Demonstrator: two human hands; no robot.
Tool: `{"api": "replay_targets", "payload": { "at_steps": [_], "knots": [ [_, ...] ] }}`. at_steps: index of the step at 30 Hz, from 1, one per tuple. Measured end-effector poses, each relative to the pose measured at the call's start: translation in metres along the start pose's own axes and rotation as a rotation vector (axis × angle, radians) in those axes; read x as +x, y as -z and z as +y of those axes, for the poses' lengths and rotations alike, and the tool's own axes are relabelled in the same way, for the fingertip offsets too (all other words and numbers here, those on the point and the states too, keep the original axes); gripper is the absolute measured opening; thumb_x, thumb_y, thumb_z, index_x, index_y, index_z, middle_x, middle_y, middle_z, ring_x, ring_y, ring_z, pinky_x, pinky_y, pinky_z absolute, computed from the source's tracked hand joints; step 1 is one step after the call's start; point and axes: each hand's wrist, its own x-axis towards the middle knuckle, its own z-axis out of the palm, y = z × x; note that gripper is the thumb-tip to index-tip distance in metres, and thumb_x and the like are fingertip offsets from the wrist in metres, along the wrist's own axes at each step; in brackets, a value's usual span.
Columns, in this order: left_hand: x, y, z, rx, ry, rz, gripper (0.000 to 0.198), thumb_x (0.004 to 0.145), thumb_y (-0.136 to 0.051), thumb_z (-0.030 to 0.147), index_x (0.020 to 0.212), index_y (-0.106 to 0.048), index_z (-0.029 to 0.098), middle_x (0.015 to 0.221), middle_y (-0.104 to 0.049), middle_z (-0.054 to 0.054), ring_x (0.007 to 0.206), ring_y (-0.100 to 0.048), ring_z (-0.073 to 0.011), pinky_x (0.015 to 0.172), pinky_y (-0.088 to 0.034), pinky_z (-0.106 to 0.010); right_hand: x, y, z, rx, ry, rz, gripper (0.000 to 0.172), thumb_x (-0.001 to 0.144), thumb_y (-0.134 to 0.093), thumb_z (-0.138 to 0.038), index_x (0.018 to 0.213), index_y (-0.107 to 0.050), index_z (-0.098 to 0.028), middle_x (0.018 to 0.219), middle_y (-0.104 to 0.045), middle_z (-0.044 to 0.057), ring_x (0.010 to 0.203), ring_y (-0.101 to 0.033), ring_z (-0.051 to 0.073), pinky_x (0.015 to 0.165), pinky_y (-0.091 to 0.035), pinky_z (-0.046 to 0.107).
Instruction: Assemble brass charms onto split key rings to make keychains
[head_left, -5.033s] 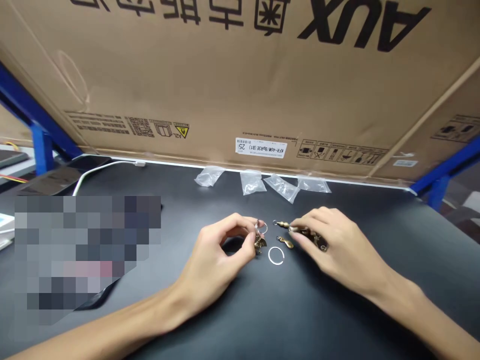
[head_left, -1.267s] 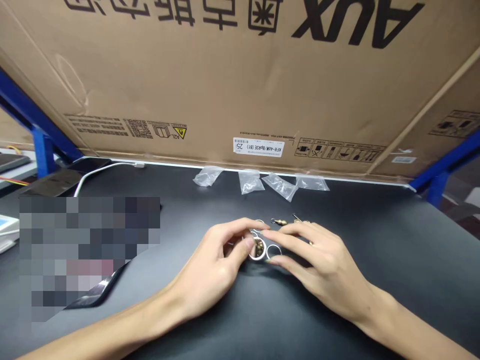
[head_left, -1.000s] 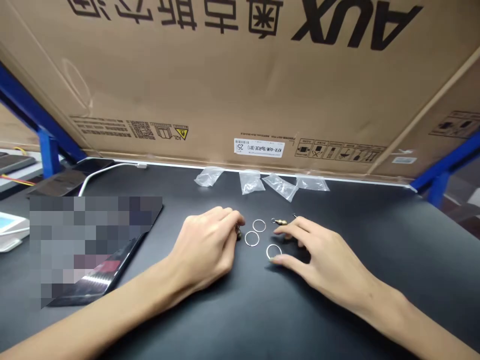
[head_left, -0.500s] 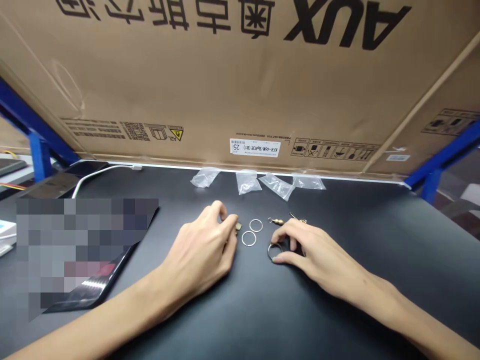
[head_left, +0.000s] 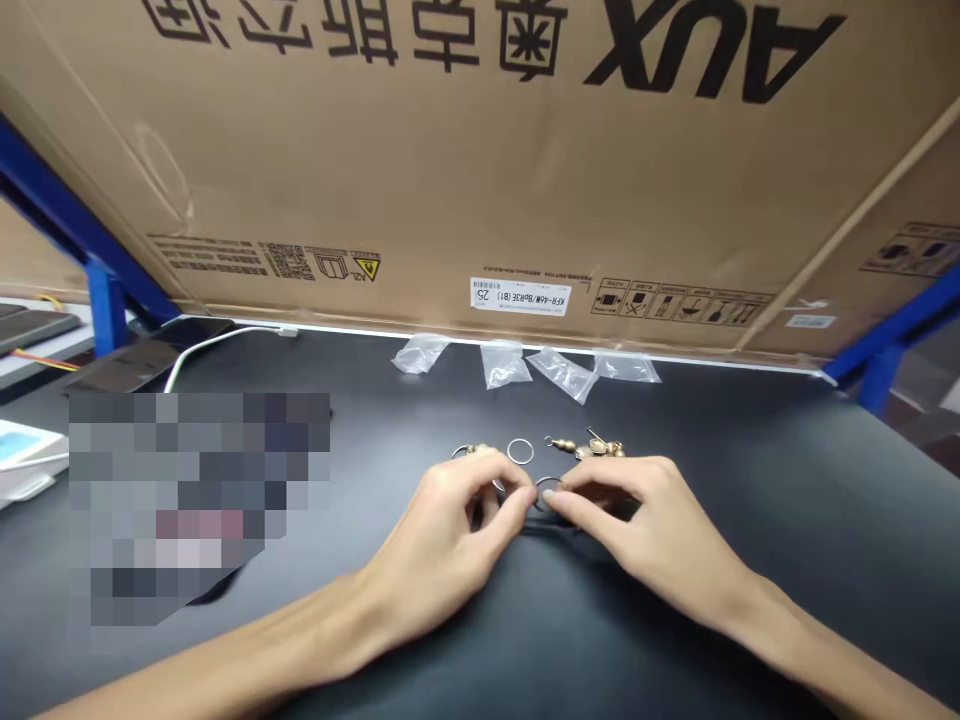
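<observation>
My left hand (head_left: 457, 525) and my right hand (head_left: 637, 520) meet fingertip to fingertip over a silver split ring (head_left: 546, 490) on the black tabletop, both pinched on it. A second loose ring (head_left: 520, 451) lies just beyond the fingers. A ring with a brass charm (head_left: 469, 452) sits past my left hand. A small brass gourd charm (head_left: 562, 444) and a cluster of brass charms (head_left: 602, 449) lie past my right hand.
Several small clear plastic bags (head_left: 525, 362) lie along the foot of a large cardboard box (head_left: 480, 160) that walls the far side. A white cable (head_left: 225, 335) and a dark tablet (head_left: 142, 360) are at the far left, with a blurred patch (head_left: 199, 500) beside my left arm.
My left hand has left the charm ring at the left and moved right. Both hands have closed together on the ring that my right fingers were picking at half a second ago.
</observation>
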Motion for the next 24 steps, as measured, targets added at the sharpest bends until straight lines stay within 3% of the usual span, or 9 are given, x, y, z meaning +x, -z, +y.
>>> {"api": "replay_targets", "payload": {
  "at_steps": [4,10,13,17,24],
  "knots": [
    [0.0003,0.0021,0.0016,-0.078,0.022,-0.044,0.021,0.093,-0.051,0.029,0.077,-0.062,0.02,0.07,-0.058,0.002,0.06,-0.048,-0.0115,0.055,-0.038,-0.022,-0.003,-0.0025,0.0021,-0.174,0.1,0.043,0.012,0.091,-0.062,-0.029,0.094,-0.073,-0.025,0.08,-0.073,-0.001,0.062,-0.063,0.013,0.061,-0.051,0.026],
    [-0.0015,0.0011,0.0052,-0.26,0.108,-0.153,0.026,0.094,-0.051,0.042,0.088,-0.066,0.021,0.067,-0.059,0.002,0.059,-0.053,-0.0121,0.058,-0.044,-0.024,-0.0039,-0.0018,0.0013,-0.236,0.146,0.057,0.021,0.092,-0.059,-0.026,0.073,-0.068,-0.022,0.062,-0.06,-0.002,0.054,-0.051,0.013,0.052,-0.04,0.026],
    [-0.0027,-0.0014,0.0054,-0.331,0.148,-0.207,0.023,0.091,-0.057,0.043,0.096,-0.067,0.022,0.067,-0.063,0.001,0.06,-0.059,-0.0137,0.058,-0.046,-0.025,-0.004,-0.0012,-0.0004,-0.193,0.108,0.044,0.029,0.094,-0.055,-0.027,0.069,-0.068,-0.021,0.06,-0.059,-0.001,0.054,-0.05,0.013,0.051,-0.038,0.026],
    [-0.0035,-0.0046,0.0046,-0.426,0.143,-0.195,0.019,0.09,-0.06,0.037,0.092,-0.069,0.02,0.084,-0.071,-0.003,0.064,-0.065,-0.0142,0.064,-0.051,-0.027,-0.0047,-0.0029,-0.0037,-0.18,0.031,0.028,0.041,0.095,-0.051,-0.031,0.056,-0.059,-0.02,0.055,-0.055,-0.002,0.054,-0.047,0.013,0.052,-0.036,0.027],
    [0.0,-0.005,0.0028,-0.552,0.085,-0.215,0.019,0.091,-0.061,0.033,0.09,-0.072,0.017,0.089,-0.071,-0.004,0.065,-0.067,-0.0135,0.066,-0.054,-0.026,-0.0066,-0.0037,-0.0061,-0.008,-0.13,-0.075,0.04,0.096,-0.049,-0.032,0.06,-0.062,-0.019,0.061,-0.065,-0.002,0.059,-0.057,0.013,0.059,-0.04,0.026]
  ]
}}
